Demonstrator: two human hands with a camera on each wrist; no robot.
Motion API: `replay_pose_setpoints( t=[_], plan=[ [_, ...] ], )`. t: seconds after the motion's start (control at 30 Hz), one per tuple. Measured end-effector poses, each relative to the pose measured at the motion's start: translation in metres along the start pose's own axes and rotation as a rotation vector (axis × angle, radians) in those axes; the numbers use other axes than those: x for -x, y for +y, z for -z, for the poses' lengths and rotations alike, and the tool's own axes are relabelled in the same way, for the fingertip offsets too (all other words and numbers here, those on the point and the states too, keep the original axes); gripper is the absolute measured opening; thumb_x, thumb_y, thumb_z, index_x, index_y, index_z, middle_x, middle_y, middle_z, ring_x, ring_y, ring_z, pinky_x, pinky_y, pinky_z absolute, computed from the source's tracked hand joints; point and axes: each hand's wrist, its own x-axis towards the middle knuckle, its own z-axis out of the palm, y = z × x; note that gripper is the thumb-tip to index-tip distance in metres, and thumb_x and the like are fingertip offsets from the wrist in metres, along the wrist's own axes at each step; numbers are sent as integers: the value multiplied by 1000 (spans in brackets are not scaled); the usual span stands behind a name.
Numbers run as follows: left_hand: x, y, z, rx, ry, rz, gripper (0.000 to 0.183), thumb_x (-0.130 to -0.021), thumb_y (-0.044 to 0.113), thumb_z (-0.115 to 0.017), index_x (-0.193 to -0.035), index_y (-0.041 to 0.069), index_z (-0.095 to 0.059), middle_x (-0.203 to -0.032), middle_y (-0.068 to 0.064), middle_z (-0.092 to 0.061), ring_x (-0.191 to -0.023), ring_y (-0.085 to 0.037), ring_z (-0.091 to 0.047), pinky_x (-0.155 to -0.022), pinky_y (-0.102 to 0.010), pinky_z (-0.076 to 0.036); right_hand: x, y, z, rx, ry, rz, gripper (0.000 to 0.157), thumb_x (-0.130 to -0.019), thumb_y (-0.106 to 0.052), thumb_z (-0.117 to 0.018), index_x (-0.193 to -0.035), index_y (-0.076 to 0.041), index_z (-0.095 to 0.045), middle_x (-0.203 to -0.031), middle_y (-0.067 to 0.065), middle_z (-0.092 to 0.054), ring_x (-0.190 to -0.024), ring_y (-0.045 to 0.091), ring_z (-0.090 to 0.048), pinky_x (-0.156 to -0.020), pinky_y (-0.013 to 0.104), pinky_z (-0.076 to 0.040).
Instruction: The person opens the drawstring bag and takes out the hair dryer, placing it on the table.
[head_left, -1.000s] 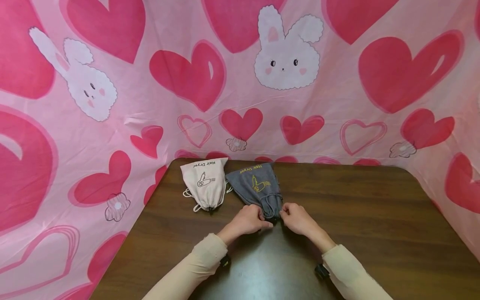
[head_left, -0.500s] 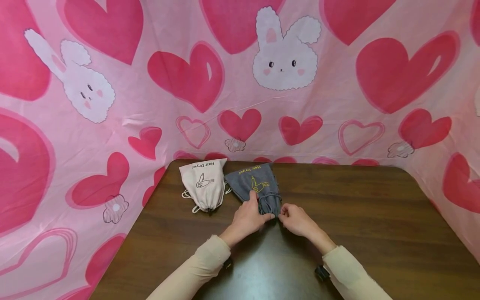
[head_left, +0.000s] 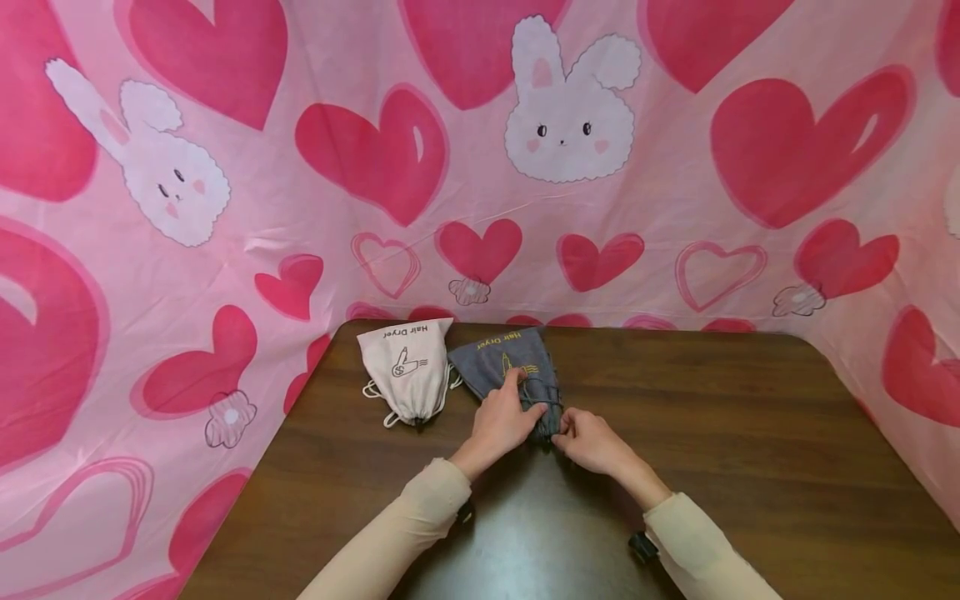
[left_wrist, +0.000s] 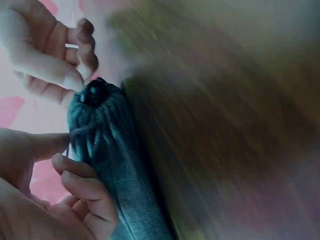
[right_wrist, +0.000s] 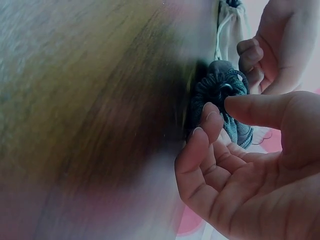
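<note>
Pale bag [head_left: 408,379], left of centre, cinched; grey bag [head_left: 486,367], centre, gathered, apparently unfinished: right hand [head_left: 594,442], thumb and fingertips apart at toggle [right_wrist: 227,90]; left hand [head_left: 501,421], grip unclear.

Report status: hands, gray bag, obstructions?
Left hand at gray bag, right hand at its gathered end. Bag lying on table. White bag alongside, apparently not blocking.

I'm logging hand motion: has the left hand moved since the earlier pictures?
Yes. In the head view, judged against the table's far edge, the left hand has moved forward, closer to that edge, along the dark gray bag.
</note>
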Motion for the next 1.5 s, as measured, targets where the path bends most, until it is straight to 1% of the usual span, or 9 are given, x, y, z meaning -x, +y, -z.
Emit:
replay_pose_setpoints(
  t=[0.1,0.23,0.37,0.6,0.93,1.1,1.2,1.4,1.5],
  plan=[
    [-3,-3,0,-6,31,-31,48,-95,39,-79,-135,20,-62,-106,-12,-74,-89,-32,-71,-70,-49,-55,0,1,-2,2,3,2,16,-95,-10,-74,-90,-5,-60,-69,3,-56,-58,17,-52,-55,32,-42],
    [-6,-6,1,-34,52,-59,25,-93,36,-81,-111,23,-70,-96,-6,-73,-84,-28,-70,-64,-45,-53,0,1,-3,6,6,9,17,-94,-10,-75,-90,-5,-59,-69,3,-56,-58,16,-52,-56,32,-42],
    [-11,-8,1,-48,27,-60,19,-94,34,-81,-102,24,-67,-84,-2,-68,-74,-22,-65,-59,-40,-49,-1,0,-4,4,2,11,17,-95,-9,-75,-90,-5,-59,-70,3,-56,-59,17,-52,-56,32,-42],
    [-13,-11,6,-74,-43,-80,16,-95,31,-80,-88,23,-68,-80,1,-66,-68,-18,-60,-56,-36,-47,-1,-2,-6,14,-9,10,18,-95,-8,-74,-87,-6,-58,-70,3,-57,-59,17,-54,-57,32,-43],
    [-3,-31,33,12,148,-44,14,-93,24,-74,-83,20,-65,-67,4,-59,-59,-18,-56,-54,-43,-47,-1,-2,-7,41,2,28,19,-94,-8,-74,-84,-7,-58,-71,1,-58,-61,16,-55,-60,32,-45],
    [7,-52,54,27,178,-55,15,-91,19,-72,-80,17,-63,-63,6,-56,-59,-18,-56,-57,-43,-48,-2,-1,-6,39,1,30,18,-94,-8,-73,-85,-7,-59,-71,1,-58,-61,16,-55,-61,33,-46],
    [13,-69,63,-23,112,-64,17,-87,14,-71,-75,15,-59,-61,4,-56,-58,-18,-56,-54,-39,-46,-3,0,-6,44,-6,34,17,-94,-9,-73,-85,-7,-59,-71,1,-58,-62,16,-55,-61,33,-46],
    [10,-112,53,-276,-171,-24,20,-79,14,-68,-62,19,-58,-48,6,-54,-48,-19,-55,-45,-40,-45,-3,-1,-4,35,-7,35,16,-93,-7,-71,-84,-6,-57,-68,1,-60,-59,16,-58,-59,33,-47],
    [11,-117,50,-371,-219,1,21,-79,17,-74,-64,21,-59,-57,6,-56,-55,-20,-57,-48,-42,-46,-3,-3,-3,14,-15,27,16,-94,-7,-70,-85,-6,-56,-67,2,-60,-57,16,-58,-57,33,-48]
  ],
)
